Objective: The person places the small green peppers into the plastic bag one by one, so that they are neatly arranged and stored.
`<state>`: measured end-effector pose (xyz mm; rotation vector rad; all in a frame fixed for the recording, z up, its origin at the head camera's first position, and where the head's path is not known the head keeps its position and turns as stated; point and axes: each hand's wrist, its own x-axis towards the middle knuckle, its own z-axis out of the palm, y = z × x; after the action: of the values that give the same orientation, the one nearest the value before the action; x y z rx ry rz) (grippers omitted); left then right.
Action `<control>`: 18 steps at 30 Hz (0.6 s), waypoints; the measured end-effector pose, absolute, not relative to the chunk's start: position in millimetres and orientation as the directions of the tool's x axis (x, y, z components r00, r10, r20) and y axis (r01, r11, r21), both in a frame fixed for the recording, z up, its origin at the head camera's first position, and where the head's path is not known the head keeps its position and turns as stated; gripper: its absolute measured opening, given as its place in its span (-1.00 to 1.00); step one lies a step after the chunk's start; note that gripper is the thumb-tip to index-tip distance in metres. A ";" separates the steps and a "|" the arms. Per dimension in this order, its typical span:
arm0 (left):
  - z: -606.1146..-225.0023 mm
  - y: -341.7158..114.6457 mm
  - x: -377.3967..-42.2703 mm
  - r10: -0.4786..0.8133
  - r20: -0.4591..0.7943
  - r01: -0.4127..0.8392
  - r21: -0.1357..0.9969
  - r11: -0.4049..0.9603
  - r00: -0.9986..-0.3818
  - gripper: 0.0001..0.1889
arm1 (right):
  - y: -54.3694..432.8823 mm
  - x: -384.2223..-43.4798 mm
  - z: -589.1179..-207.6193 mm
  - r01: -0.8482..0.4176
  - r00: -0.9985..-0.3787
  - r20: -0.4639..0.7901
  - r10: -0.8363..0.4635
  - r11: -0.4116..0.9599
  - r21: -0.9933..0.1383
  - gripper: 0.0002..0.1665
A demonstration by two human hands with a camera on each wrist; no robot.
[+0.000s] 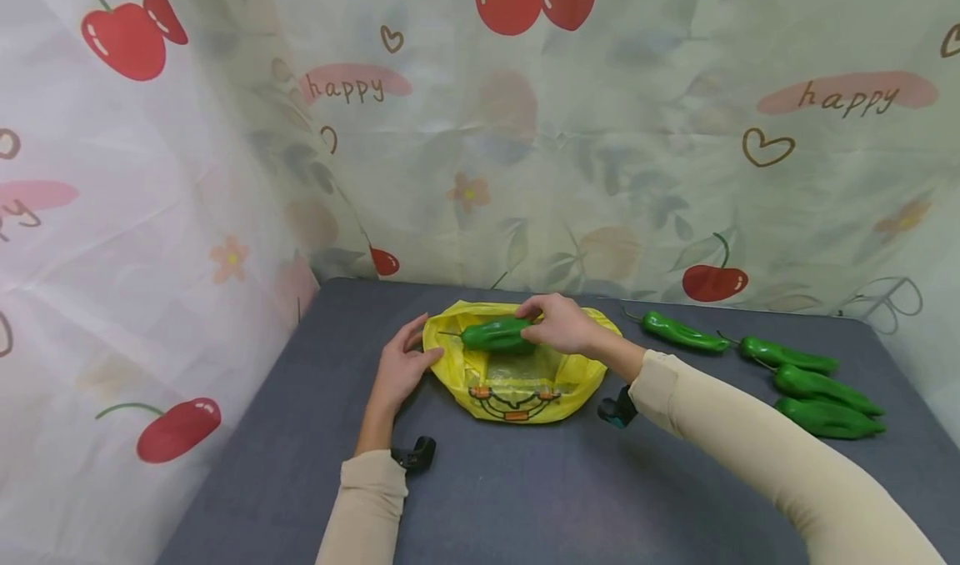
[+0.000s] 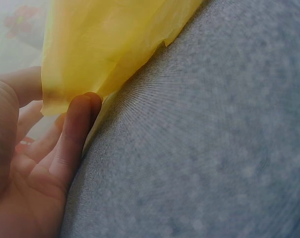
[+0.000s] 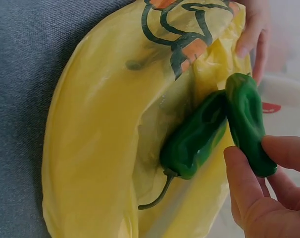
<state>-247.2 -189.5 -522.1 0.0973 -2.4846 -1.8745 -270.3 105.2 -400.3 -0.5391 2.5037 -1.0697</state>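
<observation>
Over the mouth of a thin, crinkly yellow plastic bag (image 1: 588,390) with a cartoon print, there's a long glossy green pepper (image 1: 495,335), pinched by the right hand (image 1: 564,325) between thumb and fingertips. The grip is near one end, with the thin stem poking out toward the left hand (image 1: 401,369), which has the bag's edge pinched in its fingers. From the right wrist view, a second shiny green pepper with a curved stem (image 3: 189,144) lies inside the bag; can't tell if the two actually touch. Four more loose green peppers (image 1: 828,388) lie off to the right on the dark grey cloth (image 1: 487,498).

Handling-wise, I'd guess the pepper's light and probably hollow, firm but with some give, so squeezing hard could crack or bruise it. That waxy-looking skin might be a bit slick too. Personally I'd hold it round the middle, or at the thick shoulder, and not trust the skinny stem, which looks snappable. Bag's the opposite deal: basically weightless, floppy, likely to fold in on itself, so pinching the rim like that makes sense. Just don't yank, thin plastic like that probably tears.
</observation>
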 end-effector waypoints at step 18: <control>-518.5 -187.5 -244.5 -0.071 -0.010 -0.030 0.957 0.290 -0.997 -0.28 | 91.3 -276.3 -407.4 -0.225 -0.854 -0.191 -0.485 0.674 -0.704 -0.59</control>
<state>-244.5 -187.5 -518.5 0.0977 -2.4950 -1.8492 -276.3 91.3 -407.4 -0.5582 2.5263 -0.9919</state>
